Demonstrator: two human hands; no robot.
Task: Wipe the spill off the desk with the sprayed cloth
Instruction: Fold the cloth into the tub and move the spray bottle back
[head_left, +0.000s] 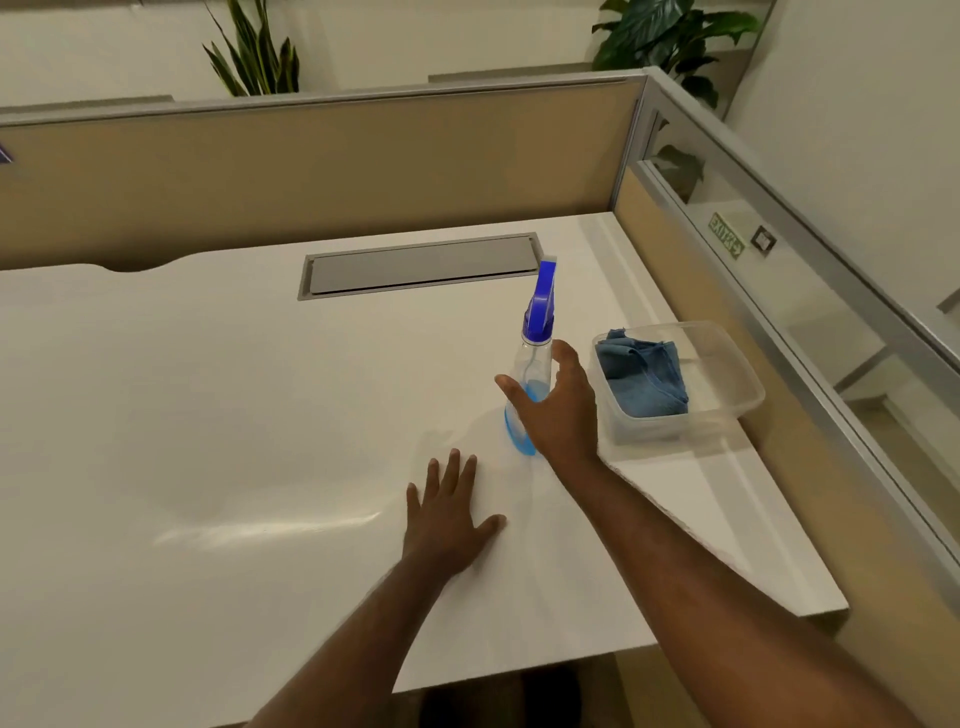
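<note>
The right hand (558, 410) is spread, its fingers curved around the lower body of the spray bottle (531, 364). Whether this grip has closed on the bottle or only surrounds it cannot be told: the thumb shows on the bottle's left side, and the other fingers rise behind and to the right. The left hand (449, 514) lies flat, palm down, fingers extended and slightly apart, holding nothing.

The spray bottle stands upright on the white surface (234, 415). It is clear, holds blue liquid in its lower part, and carries a blue trigger head that points away from the person.

The blue cloth (644, 376) lies crumpled inside a clear plastic container (737, 379), which stands just to the right of the bottle near the surface's right edge. Neither hand touches the cloth.

A faint wet-looking patch (441, 436) shows on the surface just beyond the left fingertips, left of the bottle base; its outline is indistinct.

A grey cable hatch (421, 265) is set into the surface behind the bottle. Beige partition panels (311, 171) enclose the far and right sides
</note>
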